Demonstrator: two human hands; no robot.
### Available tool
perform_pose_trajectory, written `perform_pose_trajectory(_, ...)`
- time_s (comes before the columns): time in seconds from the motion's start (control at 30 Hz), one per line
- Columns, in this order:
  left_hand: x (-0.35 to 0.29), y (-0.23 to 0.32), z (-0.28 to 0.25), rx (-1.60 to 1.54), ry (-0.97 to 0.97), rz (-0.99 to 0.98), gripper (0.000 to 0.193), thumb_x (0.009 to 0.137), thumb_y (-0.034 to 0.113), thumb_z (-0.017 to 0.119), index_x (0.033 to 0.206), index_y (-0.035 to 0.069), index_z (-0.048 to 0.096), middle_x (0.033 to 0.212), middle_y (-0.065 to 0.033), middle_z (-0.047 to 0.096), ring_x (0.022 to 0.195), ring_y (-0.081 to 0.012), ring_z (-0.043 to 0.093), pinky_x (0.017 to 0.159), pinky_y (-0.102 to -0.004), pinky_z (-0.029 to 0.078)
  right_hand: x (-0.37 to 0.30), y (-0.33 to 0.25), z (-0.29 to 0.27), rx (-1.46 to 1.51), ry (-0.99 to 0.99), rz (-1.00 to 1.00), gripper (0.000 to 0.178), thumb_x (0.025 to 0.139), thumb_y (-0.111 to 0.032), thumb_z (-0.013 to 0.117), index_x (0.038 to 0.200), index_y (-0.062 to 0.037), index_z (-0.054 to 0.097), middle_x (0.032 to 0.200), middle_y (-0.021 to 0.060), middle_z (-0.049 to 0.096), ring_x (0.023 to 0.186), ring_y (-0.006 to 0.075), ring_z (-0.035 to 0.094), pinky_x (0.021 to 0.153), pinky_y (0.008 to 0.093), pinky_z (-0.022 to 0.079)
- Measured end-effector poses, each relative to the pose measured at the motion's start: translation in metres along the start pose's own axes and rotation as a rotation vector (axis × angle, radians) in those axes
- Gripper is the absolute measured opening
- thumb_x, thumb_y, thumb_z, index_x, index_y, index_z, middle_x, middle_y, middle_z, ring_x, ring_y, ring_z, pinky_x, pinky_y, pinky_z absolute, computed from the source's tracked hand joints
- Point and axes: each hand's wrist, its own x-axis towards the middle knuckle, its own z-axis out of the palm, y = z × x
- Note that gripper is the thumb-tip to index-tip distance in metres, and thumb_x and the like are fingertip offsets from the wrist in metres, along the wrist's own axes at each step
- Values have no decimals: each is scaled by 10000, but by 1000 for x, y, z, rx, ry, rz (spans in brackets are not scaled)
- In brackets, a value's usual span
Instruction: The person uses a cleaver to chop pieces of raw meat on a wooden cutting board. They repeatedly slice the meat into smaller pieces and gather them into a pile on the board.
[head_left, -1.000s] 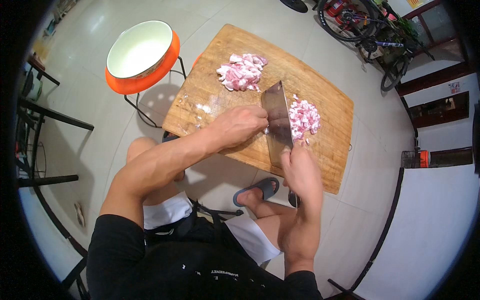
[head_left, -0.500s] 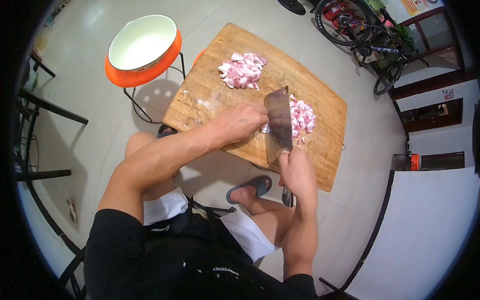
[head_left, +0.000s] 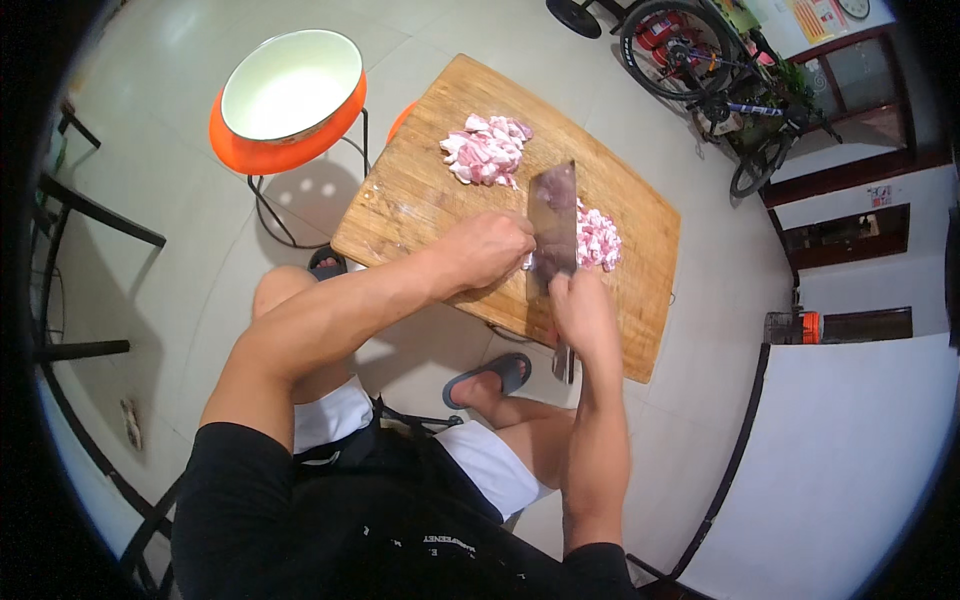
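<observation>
A wooden cutting board [head_left: 625,290] lies before me. My right hand [head_left: 585,312] is closed round the handle of a cleaver [head_left: 553,218], whose broad blade stands on the board. Left of the blade, the curled fingers of my left hand [head_left: 490,245] press down on raw meat; only a pale sliver of it shows between fingers and blade. Close along the blade's right side sits a heap of small diced meat [head_left: 599,240], partly hidden by the steel. Farther back on the board is a pile of larger pink and white meat pieces [head_left: 487,150].
A cream enamel basin [head_left: 290,88] rests on an orange stool [head_left: 235,155] at the board's left. Beyond the board, a bicycle [head_left: 690,60] stands by the wall. Black furniture legs [head_left: 100,212] reach in from the left. My slippered foot [head_left: 487,383] is below the board.
The cleaver and my right hand have shifted slightly left in the view, with the blade more upright. My left hand stays curled in nearly the same place. The whole view has turned a little.
</observation>
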Motion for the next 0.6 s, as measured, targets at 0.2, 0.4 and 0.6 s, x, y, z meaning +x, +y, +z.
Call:
perform_pose_trajectory(0.2, 0, 8, -1, 4, -30, -13, 146, 872, 157, 703, 838, 22, 749, 966, -179, 733, 973, -400, 726, 870, -505, 602, 4, 25, 23, -22, 110, -129, 500, 1035, -202, 491, 678, 113, 642, 551, 253, 629, 517, 376, 707, 603, 502, 589)
perform_pose_trajectory(0.4, 0, 9, -4, 6, -3, 4, 155, 878, 168, 728, 831, 20, 724, 937, -166, 704, 952, -395, 711, 847, -512, 591, 77, 18, 21, 34, 90, -25, 435, 1010, -172, 528, 679, 83, 649, 557, 174, 644, 500, 292, 686, 546, 462, 560)
perform_pose_trajectory(0.6, -7, 3, 0, 7, 104, 15, 140, 910, 138, 754, 859, 19, 702, 934, -152, 672, 934, -378, 694, 838, -503, 576, 72, 32, 3, 623, -6, 83, 275, 1027, -178, 557, 832, -5, 644, 623, 56, 612, 449, 165, 567, 447, 354, 460)
